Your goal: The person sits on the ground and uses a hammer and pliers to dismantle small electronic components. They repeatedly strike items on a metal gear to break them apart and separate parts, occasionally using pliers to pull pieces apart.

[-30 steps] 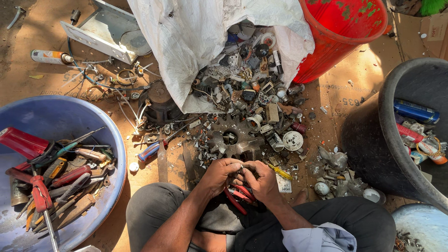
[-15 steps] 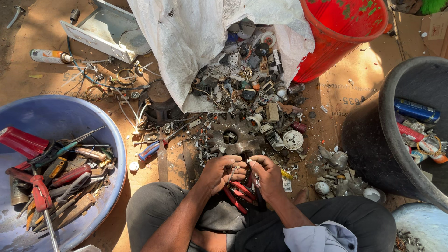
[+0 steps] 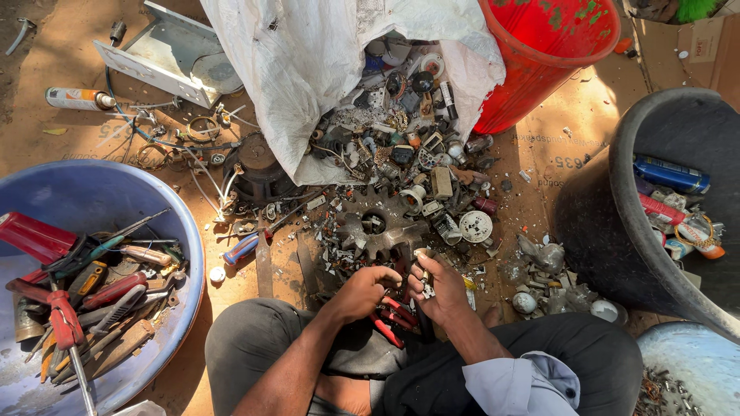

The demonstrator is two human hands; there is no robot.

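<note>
Pinching a small metal part in our right hand, left hand curled shut beside it, we sit over red-handled pliers, the scrap heap just beyond, white sack farther.

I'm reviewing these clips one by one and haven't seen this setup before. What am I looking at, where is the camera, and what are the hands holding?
There is no machine here: the camera sits on a person's head and looks down at their own two bare hands and lap. The person sits on the ground before a scrap pile of small metal and electrical parts spilling from a white sack. The left hand is closed just above red-handled pliers; whether it grips them I cannot tell. The right hand pinches a small part. To the left is a blue basin full of screwdrivers and other tools, ahead a red bucket, and to the right a black tub holding cans.
</note>
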